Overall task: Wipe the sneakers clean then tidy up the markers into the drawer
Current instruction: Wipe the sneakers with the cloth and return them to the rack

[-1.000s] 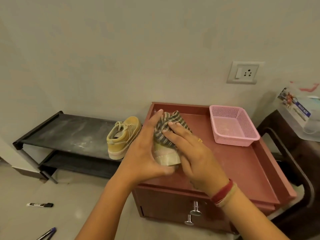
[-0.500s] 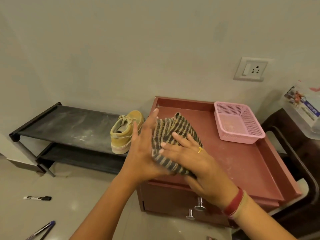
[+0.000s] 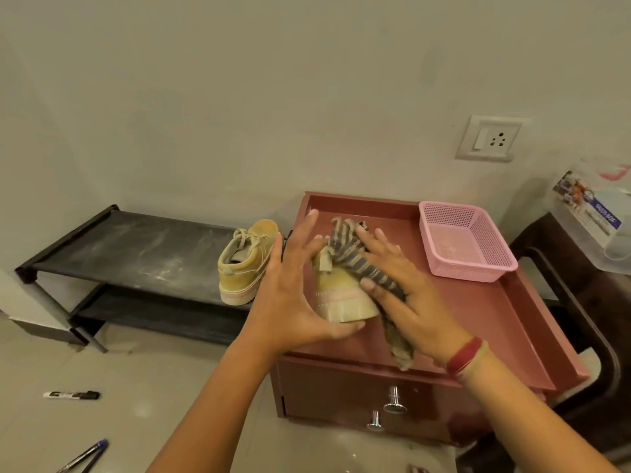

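The right hand presses a striped cloth flat-fingered onto a sneaker standing on the red cabinet; the left hand cups the shoe's side, fingers spread, thumb under the sole. I judge the wiping only partway done — the second sneaker waits on the dusty black rack. Nothing is tidied yet: one marker and two pens lie on the floor, and the drawer looks closed. Count — two sneakers, one cloth, one pink basket.
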